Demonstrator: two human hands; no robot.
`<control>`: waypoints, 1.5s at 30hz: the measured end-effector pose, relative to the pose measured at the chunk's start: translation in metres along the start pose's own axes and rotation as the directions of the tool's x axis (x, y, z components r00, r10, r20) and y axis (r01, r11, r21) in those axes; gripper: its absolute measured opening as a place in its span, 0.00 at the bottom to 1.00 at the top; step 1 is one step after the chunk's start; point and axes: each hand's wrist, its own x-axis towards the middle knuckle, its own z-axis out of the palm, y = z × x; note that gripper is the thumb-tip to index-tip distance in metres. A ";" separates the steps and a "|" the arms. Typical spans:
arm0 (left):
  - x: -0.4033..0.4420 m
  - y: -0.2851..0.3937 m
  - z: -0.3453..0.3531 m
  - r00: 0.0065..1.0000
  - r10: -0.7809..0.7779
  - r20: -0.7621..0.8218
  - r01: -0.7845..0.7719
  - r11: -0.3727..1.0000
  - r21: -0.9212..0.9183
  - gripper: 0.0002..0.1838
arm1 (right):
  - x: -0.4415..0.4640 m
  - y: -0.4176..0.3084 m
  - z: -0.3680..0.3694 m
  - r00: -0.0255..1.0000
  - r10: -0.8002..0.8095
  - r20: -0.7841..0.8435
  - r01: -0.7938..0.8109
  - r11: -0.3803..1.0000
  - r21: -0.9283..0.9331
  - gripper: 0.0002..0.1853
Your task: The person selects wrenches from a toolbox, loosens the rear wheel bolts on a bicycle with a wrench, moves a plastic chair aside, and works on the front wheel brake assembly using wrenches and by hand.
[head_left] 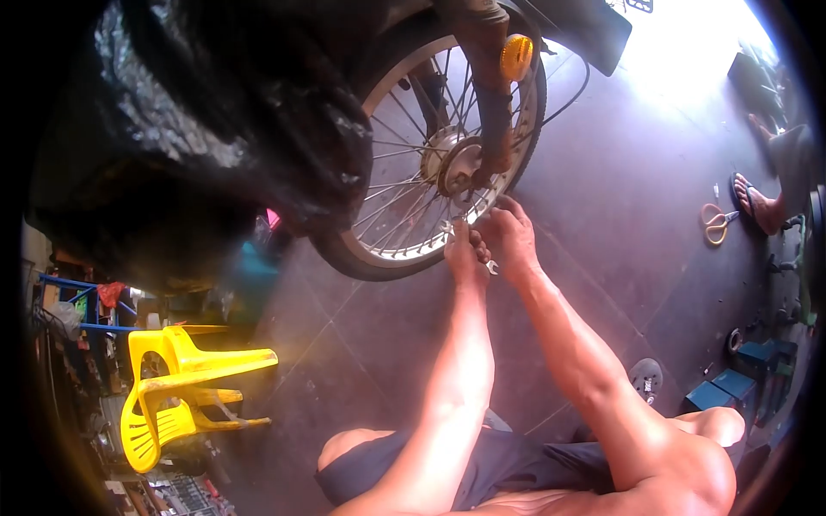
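Note:
A motorbike wheel (397, 251) with wire spokes stands before me, its hub (454, 161) at the foot of a rusty fork leg (493, 112). Just below the hub, my left hand (465, 251) is closed round an open-ended wrench (491, 267), whose jaw pokes out beside the fingers. Another bit of metal shows above that hand. Close by on its right, my right hand (511, 234) has curled fingers near the rim and the lower end of the fork. Whatever those fingers hold, if anything, is hidden from me.
A yellow plastic chair (176, 378) lies tipped over at left, near cluttered shelving. Black plastic sheeting (258, 129) hangs over the upper left. On the tiled floor at right are orange-handled scissors (718, 225), beside another person's sandalled foot (759, 205). Blue boxes (723, 391) sit lower right.

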 end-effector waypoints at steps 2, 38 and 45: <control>0.001 -0.001 -0.002 0.999 -0.017 0.031 0.017 1.000 0.002 0.17 | -0.002 0.002 0.001 0.999 -0.033 0.031 0.039 0.968 -0.249 0.39; -0.044 -0.087 -0.060 0.802 0.580 -0.143 -0.224 0.515 0.827 0.12 | 0.035 -0.006 0.025 0.999 -0.022 0.023 0.031 0.871 -0.490 0.16; -0.020 0.029 0.026 0.970 0.241 0.035 -0.243 0.951 0.193 0.14 | 0.041 -0.001 0.023 0.997 -0.068 0.045 0.082 0.859 -0.505 0.16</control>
